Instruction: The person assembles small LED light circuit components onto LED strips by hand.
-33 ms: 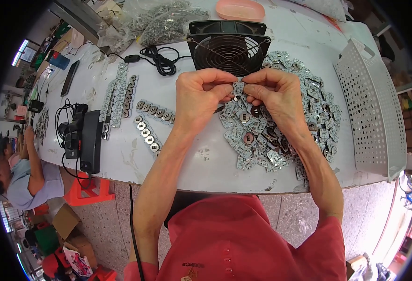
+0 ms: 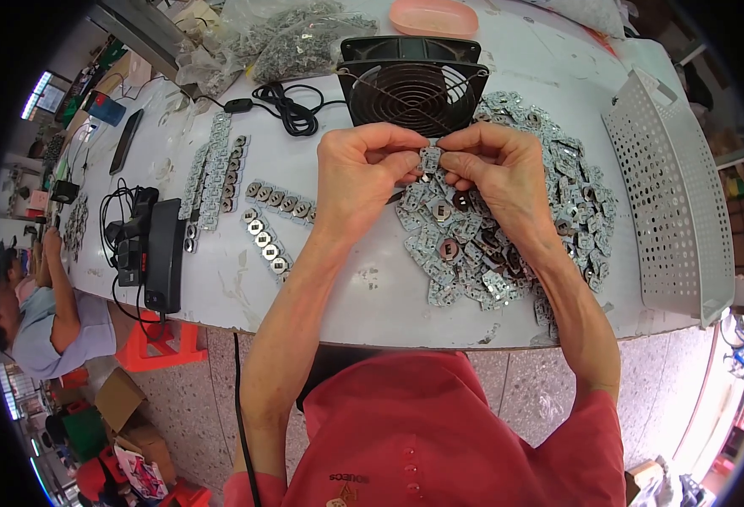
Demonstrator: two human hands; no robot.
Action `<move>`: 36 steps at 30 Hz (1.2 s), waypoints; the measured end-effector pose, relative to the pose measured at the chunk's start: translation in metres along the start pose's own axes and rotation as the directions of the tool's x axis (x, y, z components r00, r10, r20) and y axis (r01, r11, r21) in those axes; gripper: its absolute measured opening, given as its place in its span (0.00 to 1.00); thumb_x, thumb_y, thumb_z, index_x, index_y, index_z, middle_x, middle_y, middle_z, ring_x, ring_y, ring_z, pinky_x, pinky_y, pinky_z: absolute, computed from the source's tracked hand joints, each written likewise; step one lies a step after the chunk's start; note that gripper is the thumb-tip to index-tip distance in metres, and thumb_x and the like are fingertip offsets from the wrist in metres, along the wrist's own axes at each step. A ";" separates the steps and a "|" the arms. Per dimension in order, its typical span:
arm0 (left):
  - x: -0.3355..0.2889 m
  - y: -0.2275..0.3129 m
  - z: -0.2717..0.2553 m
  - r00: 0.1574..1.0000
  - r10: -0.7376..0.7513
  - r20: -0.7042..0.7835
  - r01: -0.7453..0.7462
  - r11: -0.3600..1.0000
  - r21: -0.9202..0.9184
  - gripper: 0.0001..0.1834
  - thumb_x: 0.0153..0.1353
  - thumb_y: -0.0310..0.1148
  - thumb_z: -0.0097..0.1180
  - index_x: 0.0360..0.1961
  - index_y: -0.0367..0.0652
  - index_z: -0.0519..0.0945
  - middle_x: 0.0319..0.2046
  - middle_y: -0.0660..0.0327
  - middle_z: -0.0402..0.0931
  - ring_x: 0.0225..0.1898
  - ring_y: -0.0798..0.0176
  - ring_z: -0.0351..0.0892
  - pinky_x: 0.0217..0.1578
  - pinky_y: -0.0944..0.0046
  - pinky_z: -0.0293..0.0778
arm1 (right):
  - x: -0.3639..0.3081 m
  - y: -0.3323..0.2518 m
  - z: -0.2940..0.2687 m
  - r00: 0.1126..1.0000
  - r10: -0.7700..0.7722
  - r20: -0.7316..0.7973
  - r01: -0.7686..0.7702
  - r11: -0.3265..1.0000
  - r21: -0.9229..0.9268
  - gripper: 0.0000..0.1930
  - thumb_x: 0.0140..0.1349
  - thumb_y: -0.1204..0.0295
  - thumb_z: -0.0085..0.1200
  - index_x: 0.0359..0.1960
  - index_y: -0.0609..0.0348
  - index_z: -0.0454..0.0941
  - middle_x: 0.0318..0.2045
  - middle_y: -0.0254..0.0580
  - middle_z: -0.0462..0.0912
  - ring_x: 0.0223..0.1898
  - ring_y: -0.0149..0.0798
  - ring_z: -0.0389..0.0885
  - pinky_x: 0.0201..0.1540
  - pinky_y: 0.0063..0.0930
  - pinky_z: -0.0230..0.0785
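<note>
We grip one small metal part (image 2: 430, 159) between left hand (image 2: 365, 169) and right hand (image 2: 497, 167), near side of the black fan (image 2: 414, 95), at the far-left edge of the parts pile (image 2: 471, 252).

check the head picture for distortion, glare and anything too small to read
Head view: fisheye bows the near edge of the table, corners go black; head view: bright light washes out the floor at lower right; head view: the held grey piece is too small to show fine detail.
</note>
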State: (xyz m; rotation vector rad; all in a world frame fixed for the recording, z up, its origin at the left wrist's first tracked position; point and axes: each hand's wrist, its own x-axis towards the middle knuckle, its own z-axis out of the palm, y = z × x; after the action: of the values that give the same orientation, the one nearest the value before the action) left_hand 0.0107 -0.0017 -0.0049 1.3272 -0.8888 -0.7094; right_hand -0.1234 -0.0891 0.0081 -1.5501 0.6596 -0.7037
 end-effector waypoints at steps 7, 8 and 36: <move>0.000 -0.001 0.000 1.000 0.003 0.019 -0.003 1.000 0.007 0.09 0.49 0.15 0.53 0.31 0.33 0.81 0.24 0.60 0.79 0.24 0.72 0.77 0.25 0.74 0.75 | 0.000 0.002 0.000 1.000 -0.011 -0.015 0.011 1.000 -0.002 0.04 0.50 0.83 0.54 0.28 0.68 0.79 0.20 0.38 0.79 0.20 0.25 0.74 0.25 0.16 0.68; 0.000 -0.001 0.000 1.000 -0.002 0.026 0.002 1.000 0.011 0.09 0.49 0.15 0.53 0.31 0.33 0.81 0.24 0.60 0.79 0.24 0.72 0.77 0.25 0.74 0.75 | 0.000 0.002 0.000 1.000 -0.009 -0.018 0.009 1.000 0.000 0.04 0.50 0.83 0.54 0.28 0.68 0.79 0.20 0.38 0.79 0.20 0.25 0.74 0.25 0.16 0.68; -0.004 0.004 0.006 0.997 0.059 0.039 -0.063 0.993 0.101 0.14 0.40 0.15 0.59 0.32 0.34 0.80 0.24 0.62 0.77 0.25 0.74 0.74 0.26 0.75 0.72 | -0.003 -0.001 0.000 1.000 -0.016 -0.026 0.016 1.000 -0.018 0.05 0.49 0.83 0.53 0.28 0.68 0.78 0.20 0.39 0.79 0.21 0.25 0.75 0.25 0.17 0.69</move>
State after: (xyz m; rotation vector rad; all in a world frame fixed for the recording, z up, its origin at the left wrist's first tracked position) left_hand 0.0034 -0.0006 -0.0010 1.3751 -1.0019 -0.6492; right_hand -0.1260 -0.0868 0.0092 -1.5659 0.6752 -0.7334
